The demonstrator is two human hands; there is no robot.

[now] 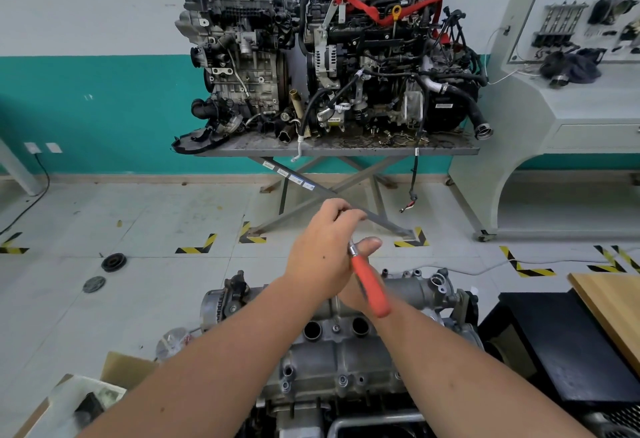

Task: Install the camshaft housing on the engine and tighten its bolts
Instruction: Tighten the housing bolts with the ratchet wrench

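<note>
The grey aluminium camshaft housing (341, 354) sits on the engine (346, 399) at bottom centre, with bolts along its edges. A ratchet with an orange handle (370, 287) stands over it on a thin extension bar (335, 306) that reaches down to a bolt between two round bores. My left hand (320, 254) grips the ratchet's head from above. Largely hidden behind it, my right hand (369, 247) holds the handle, thumb pointing up. The handle is blurred.
Two complete engines stand on a scissor-leg table (443, 150) against the far wall. A grey training console (568, 101) is at the right, a wooden board (613, 306) and a black box (554, 351) beside the engine. A cardboard box (117, 368) lies at lower left and pulleys (113, 262) lie on the floor.
</note>
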